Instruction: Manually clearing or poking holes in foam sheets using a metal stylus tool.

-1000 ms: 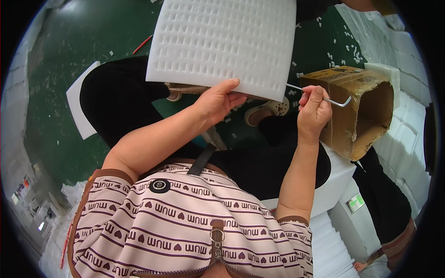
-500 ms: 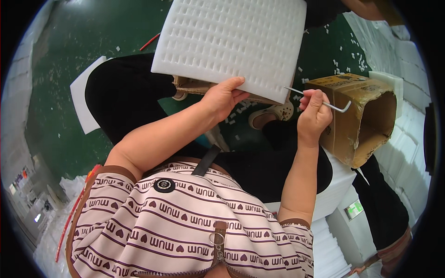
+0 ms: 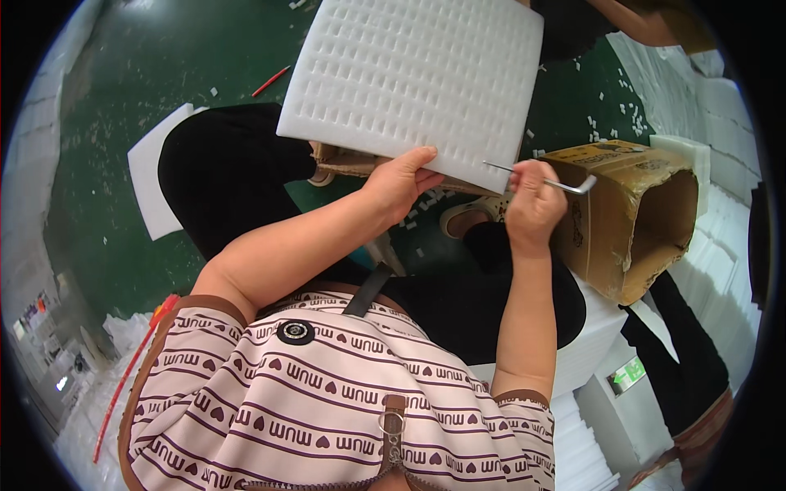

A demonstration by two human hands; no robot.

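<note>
A white foam sheet [image 3: 409,82] with rows of small slots lies tilted in front of me, over a cardboard box [image 3: 348,161] whose edge shows beneath. My left hand [image 3: 405,182] grips the sheet's near edge, thumb on top and fingers curled under. In the closed fingers of my right hand [image 3: 534,209] is a thin metal rod with a bent end [image 3: 580,187], like a hex key. Its straight tip points left, over the sheet near its close right corner; whether it touches the foam I cannot tell.
An open-ended cardboard box [image 3: 598,229] lies at the right. White foam scraps [image 3: 626,106] dot the green floor [image 3: 164,65], with a red stick [image 3: 270,81] at upper left. Another person's arm [image 3: 639,23] is at upper right; someone in dark trousers [image 3: 684,360] is at lower right.
My right hand has moved left with the rod, bringing its tip from the sheet's right edge to over the slots. The left hand keeps its grip; the view has shifted slightly.
</note>
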